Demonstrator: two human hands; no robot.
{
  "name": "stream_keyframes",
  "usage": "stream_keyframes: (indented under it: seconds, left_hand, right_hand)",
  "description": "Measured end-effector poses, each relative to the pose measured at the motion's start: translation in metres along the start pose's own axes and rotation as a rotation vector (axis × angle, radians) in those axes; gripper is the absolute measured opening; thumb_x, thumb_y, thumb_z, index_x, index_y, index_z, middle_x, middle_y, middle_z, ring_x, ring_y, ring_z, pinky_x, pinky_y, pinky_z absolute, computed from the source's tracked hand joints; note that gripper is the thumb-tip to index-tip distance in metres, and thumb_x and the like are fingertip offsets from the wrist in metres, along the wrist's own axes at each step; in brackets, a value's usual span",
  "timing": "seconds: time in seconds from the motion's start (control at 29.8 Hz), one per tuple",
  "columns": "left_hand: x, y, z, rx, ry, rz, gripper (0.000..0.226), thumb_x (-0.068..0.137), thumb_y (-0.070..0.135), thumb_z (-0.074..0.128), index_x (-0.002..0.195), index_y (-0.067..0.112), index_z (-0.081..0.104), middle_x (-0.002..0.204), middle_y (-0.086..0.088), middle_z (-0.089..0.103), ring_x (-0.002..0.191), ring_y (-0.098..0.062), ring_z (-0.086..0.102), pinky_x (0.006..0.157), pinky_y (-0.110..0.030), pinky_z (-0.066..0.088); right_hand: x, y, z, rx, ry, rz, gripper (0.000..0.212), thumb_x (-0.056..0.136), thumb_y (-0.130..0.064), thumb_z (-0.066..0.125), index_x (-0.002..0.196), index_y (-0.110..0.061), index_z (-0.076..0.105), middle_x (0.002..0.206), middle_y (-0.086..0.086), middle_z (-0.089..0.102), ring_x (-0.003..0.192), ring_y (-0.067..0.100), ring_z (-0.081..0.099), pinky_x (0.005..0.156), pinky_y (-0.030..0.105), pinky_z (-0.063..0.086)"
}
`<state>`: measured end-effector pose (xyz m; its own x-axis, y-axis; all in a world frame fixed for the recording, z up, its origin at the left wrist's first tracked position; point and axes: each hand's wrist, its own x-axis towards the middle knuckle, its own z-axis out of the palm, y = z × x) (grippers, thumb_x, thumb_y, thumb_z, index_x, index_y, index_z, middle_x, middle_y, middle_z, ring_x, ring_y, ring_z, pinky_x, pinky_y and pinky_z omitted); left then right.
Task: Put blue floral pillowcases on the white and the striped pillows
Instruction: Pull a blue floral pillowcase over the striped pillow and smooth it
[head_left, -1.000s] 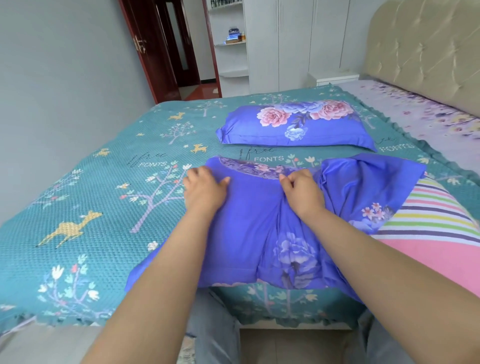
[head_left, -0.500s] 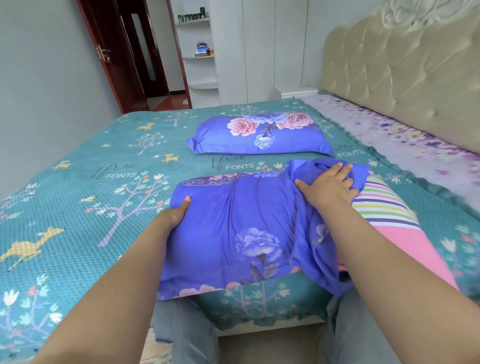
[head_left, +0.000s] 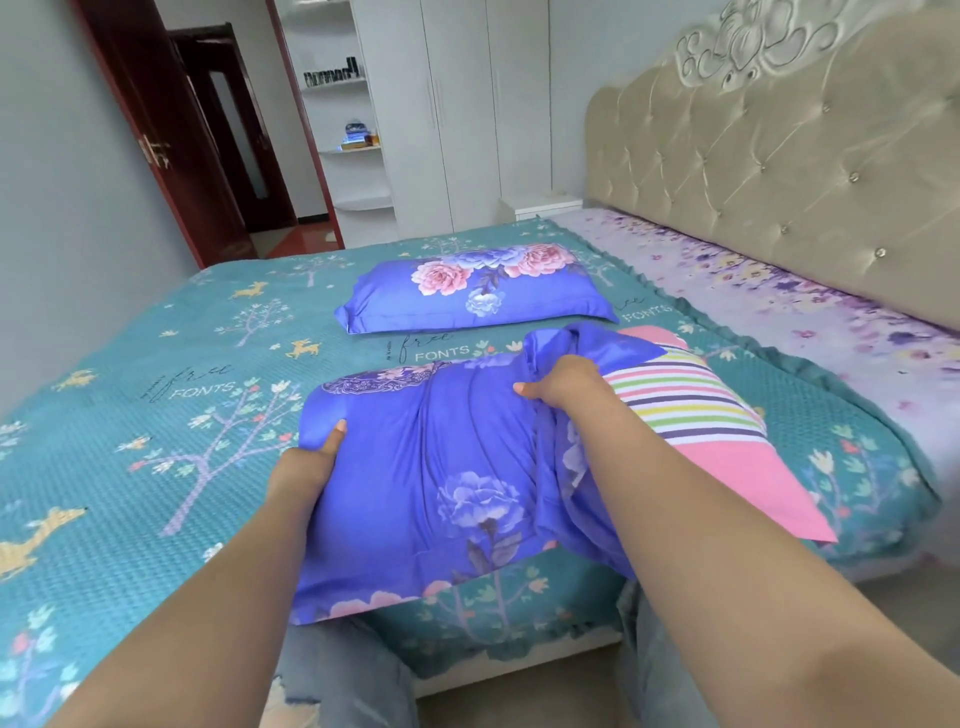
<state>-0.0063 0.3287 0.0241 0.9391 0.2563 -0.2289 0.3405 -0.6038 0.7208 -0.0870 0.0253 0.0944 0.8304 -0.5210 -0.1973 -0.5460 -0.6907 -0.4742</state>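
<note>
Since half a second ago the right hand (head_left: 563, 383) has gone from lying flat with spread fingers on the bunched cloth to gripping it, its fingers now curled round a fold of the blue floral pillowcase (head_left: 431, 467) at the case's open end. More of the striped pillow (head_left: 696, 410), banded in pink, green, yellow and dark purple with a plain pink lower part, shows beyond that fold than before.

The left hand (head_left: 306, 467) holds the closed left end of the same pillowcase, thumb on top of the cloth and the other fingers hidden beneath it. The case covers roughly the left half of the striped pillow, which lies across the near edge of the bed on a teal bedspread (head_left: 156, 415) printed with trees, deer and the word FONTS. A corner of the pillowcase hangs over the bed's edge towards the person's jeans-clad knees.

Farther back on the bedspread, apart from the pillow being worked on, lies a second pillow already dressed in a blue case with pink roses (head_left: 475, 293). To the right runs a lilac floral sheet (head_left: 779, 296) below a tufted beige headboard (head_left: 779, 156). A dark red door (head_left: 150, 135) and a white wardrobe with open shelves (head_left: 457, 114) stand behind the bed.
</note>
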Motion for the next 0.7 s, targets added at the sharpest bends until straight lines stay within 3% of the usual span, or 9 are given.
stream_keyframes:
  seconds: [0.07,0.13,0.2,0.3,0.4,0.47,0.57,0.7]
  left_hand:
    - [-0.004,0.002,0.0,0.02,0.083,0.041,0.083,0.082,0.069,0.048,0.122,-0.003,0.051,0.124,-0.024,0.055,0.114,-0.036,0.052,0.091,-0.038,0.038]
    - [-0.007,0.005,-0.002,0.011,0.164,0.095,0.077,0.081,0.067,0.051,0.112,-0.004,0.053,0.116,-0.025,0.059,0.108,-0.038,0.055,0.087,-0.039,0.04]
    - [-0.011,0.013,-0.006,-0.017,0.234,0.153,0.071,0.082,0.063,0.054,0.11,-0.003,0.052,0.115,-0.026,0.059,0.107,-0.039,0.055,0.085,-0.04,0.04]
    - [-0.014,0.034,-0.021,-0.068,0.328,0.233,0.071,0.082,0.062,0.056,0.112,-0.002,0.052,0.117,-0.026,0.058,0.11,-0.04,0.054,0.089,-0.043,0.041]
    - [-0.008,0.048,-0.054,-0.086,0.449,0.266,0.07,0.081,0.065,0.054,0.106,-0.001,0.052,0.113,-0.025,0.06,0.107,-0.04,0.055,0.088,-0.044,0.042]
    - [-0.001,0.045,-0.081,-0.075,0.508,0.255,0.069,0.082,0.065,0.052,0.104,0.0,0.052,0.112,-0.025,0.059,0.106,-0.04,0.055,0.086,-0.044,0.042]
    - [0.01,0.017,-0.109,-0.041,0.53,0.181,0.071,0.083,0.064,0.052,0.108,-0.002,0.051,0.116,-0.027,0.057,0.11,-0.042,0.053,0.089,-0.045,0.041]
    - [0.017,-0.046,-0.095,-0.034,0.474,0.032,0.07,0.084,0.062,0.053,0.11,-0.004,0.052,0.116,-0.029,0.058,0.11,-0.043,0.054,0.092,-0.045,0.041]
  right_hand:
    - [-0.006,-0.002,0.002,-0.032,0.03,-0.036,0.05,0.083,-0.046,0.065,0.114,-0.009,0.053,0.113,0.006,0.054,0.111,0.027,0.057,0.081,0.032,0.042]
    - [-0.006,-0.007,-0.003,-0.088,0.087,-0.041,0.032,0.088,-0.027,0.06,0.115,-0.012,0.054,0.119,0.005,0.059,0.113,0.026,0.057,0.083,0.031,0.043]
    - [-0.008,-0.013,-0.01,-0.032,0.209,-0.058,0.038,0.089,-0.015,0.052,0.127,-0.009,0.048,0.126,0.008,0.058,0.116,0.028,0.056,0.088,0.033,0.044]
    - [-0.004,-0.015,-0.023,0.271,0.366,-0.064,0.048,0.093,-0.013,0.048,0.135,0.001,0.03,0.123,0.017,0.059,0.115,0.033,0.056,0.081,0.034,0.042]
    - [-0.004,-0.028,-0.029,0.551,0.363,-0.126,0.047,0.097,-0.022,0.047,0.131,0.004,0.028,0.117,0.02,0.06,0.108,0.033,0.057,0.072,0.031,0.035]
    - [0.001,-0.042,-0.024,0.665,0.29,-0.178,0.058,0.093,-0.036,0.055,0.127,0.005,0.032,0.107,0.016,0.06,0.099,0.027,0.058,0.07,0.027,0.034]
    - [0.006,-0.05,-0.003,0.475,0.194,-0.236,0.056,0.081,-0.049,0.065,0.11,-0.002,0.053,0.091,0.011,0.057,0.091,0.027,0.06,0.068,0.029,0.036]
    - [0.014,-0.034,0.022,0.105,0.272,-0.295,0.028,0.092,-0.028,0.048,0.112,-0.012,0.059,0.112,0.014,0.065,0.104,0.034,0.06,0.077,0.034,0.043]
